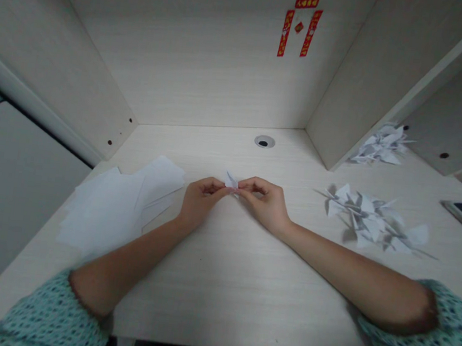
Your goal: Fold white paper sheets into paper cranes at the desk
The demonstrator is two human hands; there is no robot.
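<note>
Bare fingertips meet over a pale wood-grain desk [220, 289], where I, watching at a distance through the head camera, find a small folded white paper piece [231, 180] between the left hand [201, 200] and the right hand [264, 202], near the middle of the worktop. The likeliest trouble, as I judge it, is a crease gone astray: with so little paper showing between the two hands, uneven pressure or a pull from one side could skew a fold, and a hard tug could tear it. A slack pinch, on the other hand, could let the layers spring apart. I also mind the left forearm [142, 257], which crosses the near edge of the loose white sheets [104, 208] (whether it touches them, I cannot tell); a sweep of that arm or its teal openwork sleeve [53, 314] could scatter them. The pointed folded-paper cluster [371, 218] lies beyond the right hand, well apart from it, and looks light enough to slide if brushed. As for the grip, neither hand is spread: each pinches the paper between thumb and forefinger, the thumbs almost meeting at its lower edge. Whether the piece rests on the wood or hangs just above it, I cannot tell.
</note>
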